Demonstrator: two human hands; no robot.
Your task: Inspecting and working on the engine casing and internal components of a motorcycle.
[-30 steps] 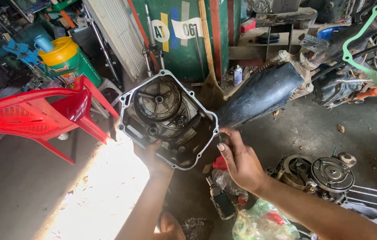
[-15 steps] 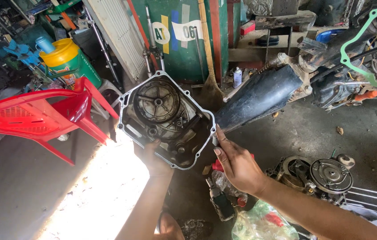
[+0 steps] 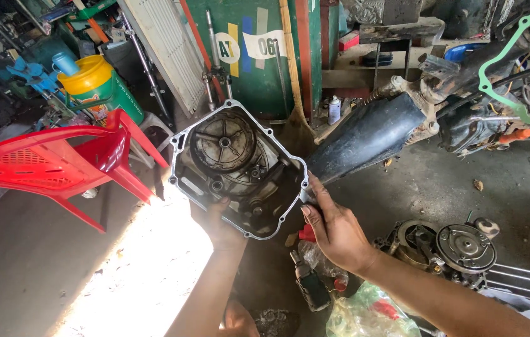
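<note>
A grey cast-metal engine side cover [image 3: 237,168], roughly square with rounded corners and a pale machined rim dotted with bolt holes, is being held up in the middle of the view, its greasy inner face turned toward the camera. It is being supported from below by the left hand [image 3: 218,224], whose palm is hidden behind the lower edge of the cover; the fingers are being kept curled around that edge, though how tightly cannot be told. The cover's right rim is being pinched by the right hand [image 3: 333,228], with the thumb and fingertips [image 3: 310,187] being pressed close together on the thin flange and the remaining fingers being kept loosely bent.

A red plastic chair [image 3: 53,165] is being seen tipped on its side to the left of the cover, well apart from it. A black motorcycle exhaust muffler [image 3: 365,134] is being shown behind the right hand, slanting up toward the right. A yellow-lidded green plastic canister [image 3: 99,84] is standing at the upper left. A round dismantled metal engine assembly [image 3: 458,246] is lying on the concrete floor [image 3: 21,274] at the lower right, near a crumpled green plastic bag [image 3: 365,312].
</note>
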